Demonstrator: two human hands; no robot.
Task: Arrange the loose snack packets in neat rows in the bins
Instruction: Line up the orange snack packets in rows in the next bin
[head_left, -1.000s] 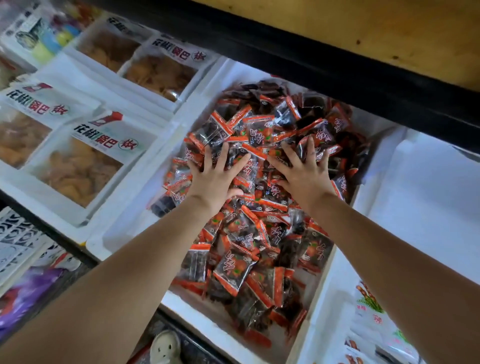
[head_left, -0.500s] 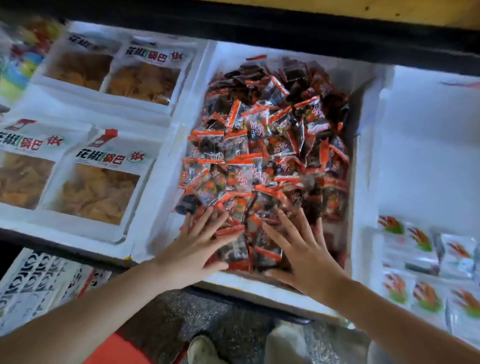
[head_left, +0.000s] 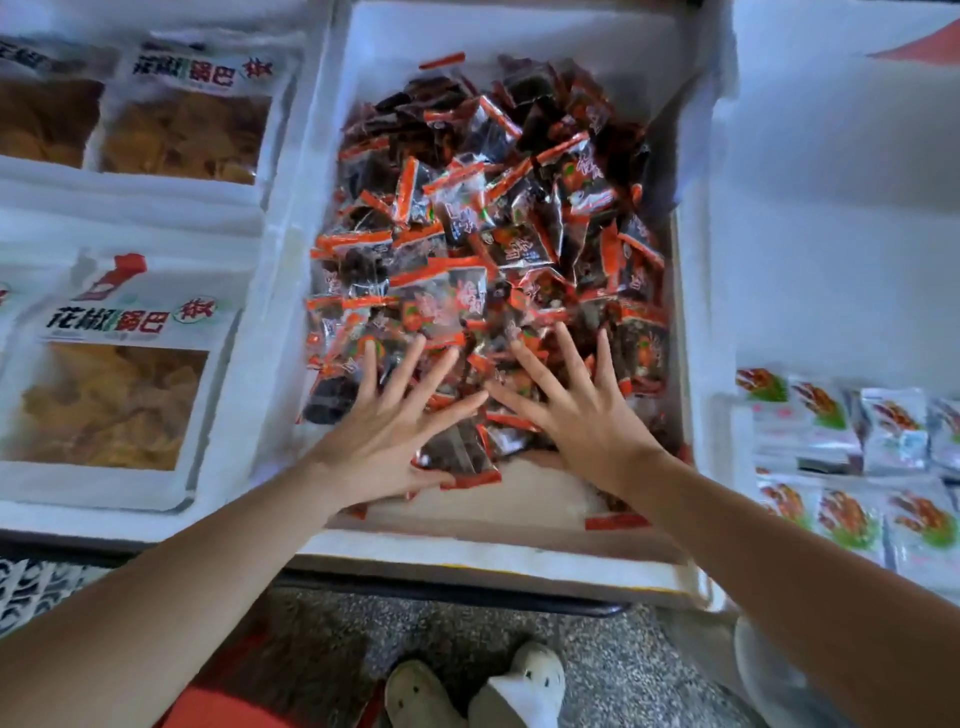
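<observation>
The left hand (head_left: 384, 431) lies flat on the near edge of the snack packets (head_left: 493, 234), fingers spread and straight, with the right hand (head_left: 582, 421) just beside it doing likewise. Neither grasps anything. Beyond both palms the heap fills the white bin (head_left: 467, 553) to its far wall. The packets look light, crinkly and slick — likely to slide — so pinch each by its orange sealed end

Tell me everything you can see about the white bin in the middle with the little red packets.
The middle bin is a white, open-topped rectangular box, seemingly foam, with thick walls. Clear packets with red-orange edges and dark contents fill it in a loose heap; a bare strip of its floor shows by the near wall. The left hand and right hand lie on the near packets, fingers spread.
</observation>
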